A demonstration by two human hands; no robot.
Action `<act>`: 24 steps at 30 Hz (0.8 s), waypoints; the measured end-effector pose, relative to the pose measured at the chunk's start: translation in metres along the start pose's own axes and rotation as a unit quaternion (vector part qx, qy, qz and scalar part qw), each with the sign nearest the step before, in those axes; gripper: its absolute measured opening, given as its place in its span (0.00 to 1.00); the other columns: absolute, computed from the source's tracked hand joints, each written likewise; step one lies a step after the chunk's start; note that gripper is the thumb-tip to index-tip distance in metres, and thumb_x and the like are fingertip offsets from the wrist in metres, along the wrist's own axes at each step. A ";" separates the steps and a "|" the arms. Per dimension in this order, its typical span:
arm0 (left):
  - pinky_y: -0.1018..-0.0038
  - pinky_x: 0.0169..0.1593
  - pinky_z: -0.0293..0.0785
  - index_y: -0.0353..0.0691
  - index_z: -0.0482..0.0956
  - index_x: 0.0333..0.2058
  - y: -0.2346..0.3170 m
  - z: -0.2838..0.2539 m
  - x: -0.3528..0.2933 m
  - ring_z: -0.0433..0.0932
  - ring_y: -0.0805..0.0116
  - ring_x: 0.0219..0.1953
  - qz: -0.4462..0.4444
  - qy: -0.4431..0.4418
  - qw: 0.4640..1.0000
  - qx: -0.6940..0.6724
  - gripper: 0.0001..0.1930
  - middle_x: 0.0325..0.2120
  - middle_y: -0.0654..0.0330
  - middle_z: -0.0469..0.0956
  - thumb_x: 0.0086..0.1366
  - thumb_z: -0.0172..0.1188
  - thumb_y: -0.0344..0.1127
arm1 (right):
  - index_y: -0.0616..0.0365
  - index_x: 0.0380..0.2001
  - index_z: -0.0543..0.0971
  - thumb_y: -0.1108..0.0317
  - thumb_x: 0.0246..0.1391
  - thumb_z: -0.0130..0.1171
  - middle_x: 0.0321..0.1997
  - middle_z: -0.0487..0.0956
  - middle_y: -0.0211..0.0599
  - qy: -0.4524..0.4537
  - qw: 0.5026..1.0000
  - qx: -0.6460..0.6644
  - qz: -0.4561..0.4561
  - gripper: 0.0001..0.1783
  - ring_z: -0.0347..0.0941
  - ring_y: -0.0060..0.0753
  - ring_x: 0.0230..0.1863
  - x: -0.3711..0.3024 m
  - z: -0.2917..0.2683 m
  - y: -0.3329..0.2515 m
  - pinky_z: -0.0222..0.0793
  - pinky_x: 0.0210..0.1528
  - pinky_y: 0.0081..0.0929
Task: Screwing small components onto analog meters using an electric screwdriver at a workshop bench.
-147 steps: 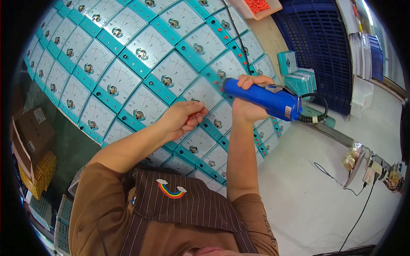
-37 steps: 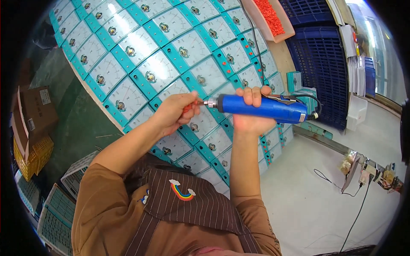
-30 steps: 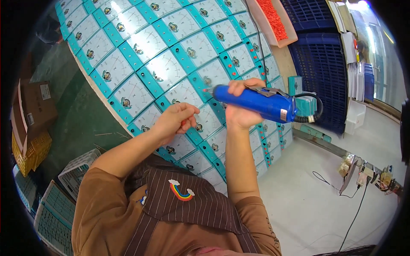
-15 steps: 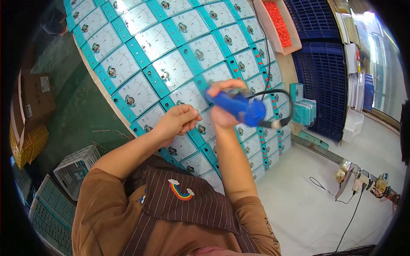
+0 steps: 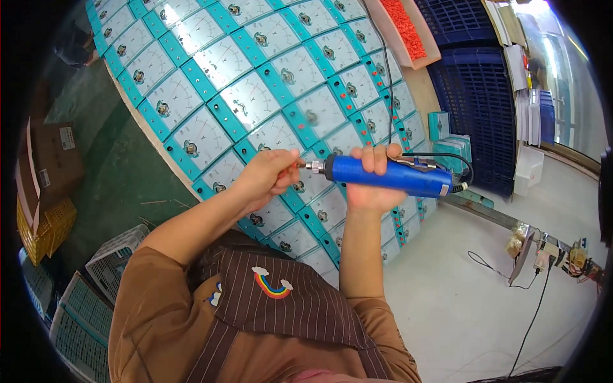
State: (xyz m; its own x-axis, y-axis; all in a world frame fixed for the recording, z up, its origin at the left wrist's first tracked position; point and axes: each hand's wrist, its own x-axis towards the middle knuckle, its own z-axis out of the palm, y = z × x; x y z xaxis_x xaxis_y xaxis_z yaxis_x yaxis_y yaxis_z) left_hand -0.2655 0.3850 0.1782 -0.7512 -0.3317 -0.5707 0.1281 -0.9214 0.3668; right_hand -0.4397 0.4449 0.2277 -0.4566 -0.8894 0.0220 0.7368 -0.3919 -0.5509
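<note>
In my right hand (image 5: 373, 191) lies a blue electric screwdriver (image 5: 399, 178), its body level and its metal nose pointing left. My fingers wrap over the top of it, and a black cord leaves its right end. The fingertips of my left hand (image 5: 267, 175) are pinched together at the screwdriver's tip. What they hold there is too small to make out. Beneath both hands spread rows of meter panels (image 5: 248, 102) with white dials and teal borders. Small red pieces (image 5: 343, 95) sit on some of the teal borders toward the right.
A pink bin (image 5: 426, 56) of small red pieces stands at the far right of the panels. Navy plastic crates (image 5: 476, 115) and a stack of teal cases (image 5: 453, 150) are beside it. A cardboard box (image 5: 56, 156) and a white basket (image 5: 118, 255) lie at the left.
My right hand has turned the screwdriver from tilted to level, its nose now at my left fingertips. My left hand has barely moved.
</note>
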 end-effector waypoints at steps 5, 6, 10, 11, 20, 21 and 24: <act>0.85 0.16 0.52 0.33 0.70 0.36 -0.011 -0.010 0.008 0.59 0.81 0.15 0.037 0.076 0.996 -0.025 0.10 0.21 0.61 0.70 0.66 0.45 0.35 | 0.57 0.31 0.73 0.39 0.48 0.38 0.17 0.70 0.37 0.013 0.960 -0.243 -0.137 0.30 0.65 0.34 0.22 0.017 -0.007 0.018 0.59 0.37 0.34; 0.85 0.17 0.53 0.32 0.70 0.38 -0.012 -0.014 0.006 0.59 0.81 0.16 0.034 0.071 0.997 0.004 0.11 0.22 0.61 0.70 0.66 0.44 0.34 | 0.57 0.31 0.72 0.37 0.48 0.38 0.17 0.71 0.37 -0.009 0.966 -0.223 -0.132 0.32 0.65 0.35 0.21 0.020 -0.007 0.023 0.60 0.35 0.33; 0.85 0.18 0.54 0.32 0.71 0.40 -0.015 -0.023 0.003 0.60 0.82 0.18 0.014 0.023 1.000 0.015 0.12 0.22 0.63 0.70 0.66 0.44 0.34 | 0.57 0.31 0.71 0.35 0.48 0.38 0.17 0.71 0.38 0.007 0.963 -0.246 -0.110 0.33 0.66 0.35 0.21 0.026 -0.017 0.037 0.60 0.33 0.32; 0.86 0.18 0.53 0.33 0.72 0.41 -0.015 -0.019 0.003 0.59 0.83 0.18 0.015 0.026 0.999 0.023 0.12 0.21 0.65 0.68 0.66 0.44 0.34 | 0.59 0.30 0.70 0.36 0.49 0.38 0.17 0.72 0.39 -0.011 0.964 -0.241 -0.113 0.32 0.67 0.34 0.21 0.027 -0.020 0.039 0.63 0.32 0.31; 0.86 0.19 0.48 0.38 0.71 0.39 -0.012 -0.012 -0.002 0.54 0.84 0.17 0.029 0.032 0.996 0.073 0.09 0.18 0.72 0.61 0.65 0.47 0.35 | 0.62 0.30 0.69 0.45 0.48 0.47 0.20 0.74 0.40 -0.050 0.942 -0.306 -0.129 0.26 0.71 0.29 0.22 0.023 -0.006 0.064 0.68 0.28 0.21; 0.86 0.20 0.49 0.38 0.70 0.37 -0.014 -0.013 -0.002 0.54 0.84 0.17 0.036 0.055 0.996 0.066 0.08 0.19 0.71 0.62 0.65 0.47 0.35 | 0.63 0.31 0.69 0.37 0.46 0.42 0.19 0.74 0.42 -0.023 0.957 -0.270 -0.105 0.34 0.71 0.32 0.23 0.023 -0.011 0.059 0.68 0.31 0.25; 0.85 0.19 0.49 0.39 0.68 0.36 -0.012 -0.023 0.000 0.55 0.83 0.17 0.011 0.019 0.999 0.032 0.07 0.19 0.69 0.64 0.65 0.48 0.35 | 0.63 0.33 0.68 0.34 0.47 0.36 0.19 0.73 0.43 0.024 0.956 -0.267 -0.119 0.37 0.70 0.35 0.23 0.028 -0.010 0.038 0.67 0.34 0.30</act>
State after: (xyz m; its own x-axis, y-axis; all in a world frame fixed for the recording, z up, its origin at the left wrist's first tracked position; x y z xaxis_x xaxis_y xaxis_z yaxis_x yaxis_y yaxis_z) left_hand -0.2523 0.3912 0.1570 -0.7230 -0.3609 -0.5891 0.1017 -0.8990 0.4260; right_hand -0.4298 0.4077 0.1991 -0.6109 -0.7734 0.1694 0.2548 -0.3946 -0.8828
